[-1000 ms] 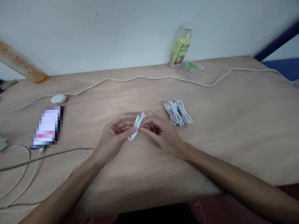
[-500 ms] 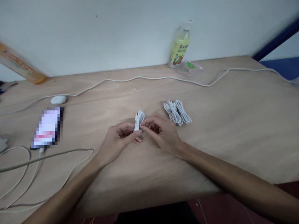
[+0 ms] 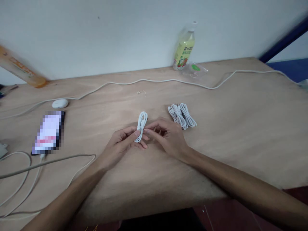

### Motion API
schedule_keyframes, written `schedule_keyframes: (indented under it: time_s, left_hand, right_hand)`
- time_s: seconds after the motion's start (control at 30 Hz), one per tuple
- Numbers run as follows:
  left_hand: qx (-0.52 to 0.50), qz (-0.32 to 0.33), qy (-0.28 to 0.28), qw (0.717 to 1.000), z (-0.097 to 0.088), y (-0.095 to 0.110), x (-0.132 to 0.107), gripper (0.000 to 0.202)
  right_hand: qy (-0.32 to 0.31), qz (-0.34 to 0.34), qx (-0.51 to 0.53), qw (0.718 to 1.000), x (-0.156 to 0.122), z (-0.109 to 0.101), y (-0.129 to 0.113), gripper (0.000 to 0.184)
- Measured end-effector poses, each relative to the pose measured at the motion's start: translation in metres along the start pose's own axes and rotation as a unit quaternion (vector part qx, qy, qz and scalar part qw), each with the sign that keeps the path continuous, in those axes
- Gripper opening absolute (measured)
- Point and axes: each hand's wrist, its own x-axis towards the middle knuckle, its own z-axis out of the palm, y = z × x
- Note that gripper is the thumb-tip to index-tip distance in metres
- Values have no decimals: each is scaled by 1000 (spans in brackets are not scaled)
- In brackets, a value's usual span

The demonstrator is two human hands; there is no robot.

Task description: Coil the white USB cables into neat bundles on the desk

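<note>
A coiled white cable (image 3: 142, 120) is held slightly tilted above the middle of the table. My left hand (image 3: 120, 142) grips its lower part, with the thumb across the front and the fingers behind. At the coil's right side is my right hand (image 3: 169, 136), its thumb and index finger pinched together close against the cable. Whatever is between those fingertips is too small or hidden to make out. Just beyond the right hand, more coiled white cables (image 3: 182, 116) lie side by side on the table.
Thin tie-like strips (image 3: 141, 93) lie beyond my hands. A long white cord (image 3: 156, 80) crosses the back of the table (image 3: 228, 128). On the left are a phone (image 3: 48, 133), a white case (image 3: 60, 103) and an orange bottle (image 3: 26, 72); a yellow-green bottle (image 3: 184, 51) stands near clear plastic packaging (image 3: 196, 69).
The held cable has turned in my left hand, showing its other face, and my left thumb has shifted slightly left across it. My right hand stays nearly in place, still pinched.
</note>
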Motion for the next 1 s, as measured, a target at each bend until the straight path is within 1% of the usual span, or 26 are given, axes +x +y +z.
schedule_keyframes:
  time_s: [0.17, 0.27, 0.37, 0.4, 0.47, 0.53, 0.6, 0.67, 0.73, 0.8, 0.83, 0.93, 1.0]
  left_hand:
    - [-52, -20, -21, 998, -1, 0, 0, 25]
    - [-45, -41, -61, 996, 1, 3, -4, 28]
    - [20, -51, -104, 993, 5, 8, -8, 30]
    - [57, -45, -107, 992, 6, 9, -9, 31]
    - [154, -10, -81, 985, 7, 11, -11, 33]
    - [269, 53, -28, 961, 6, 10, -12, 36]
    - [373, 120, 19, 920, 3, 9, -11, 33]
    - [444, 165, 44, 880, 0, 7, -10, 30]
    - [488, 190, 59, 850, -2, 5, -8, 30]
    - [524, 209, 82, 822, -4, 3, -8, 32]
    - [543, 208, 95, 808, -4, 2, -8, 32]
    - [588, 203, 148, 769, -5, -2, -9, 29]
    - [599, 207, 188, 750, -5, -4, -10, 26]
  right_hand:
    - [-43, 28, 59, 997, 2, -2, 0, 16]
    - [-51, 58, 70, 995, 2, -3, 2, 17]
    - [-31, 75, 72, 994, 2, -2, 4, 13]
    - [-21, 78, 73, 994, 2, -1, 4, 11]
    - [-1, 93, 85, 992, 3, 2, 4, 10]
    - [26, 123, 116, 985, 4, 3, 4, 17]
    - [64, 149, 164, 973, 6, 3, 4, 26]
    - [101, 154, 207, 961, 9, 2, 2, 34]
    - [125, 141, 240, 952, 12, -1, -4, 39]
    - [125, 133, 269, 946, 13, -3, -18, 40]
    - [117, 134, 292, 940, 13, -5, -28, 38]
    - [67, 156, 374, 912, 6, -11, -69, 31]
    - [18, 182, 392, 902, -5, -21, -96, 28]
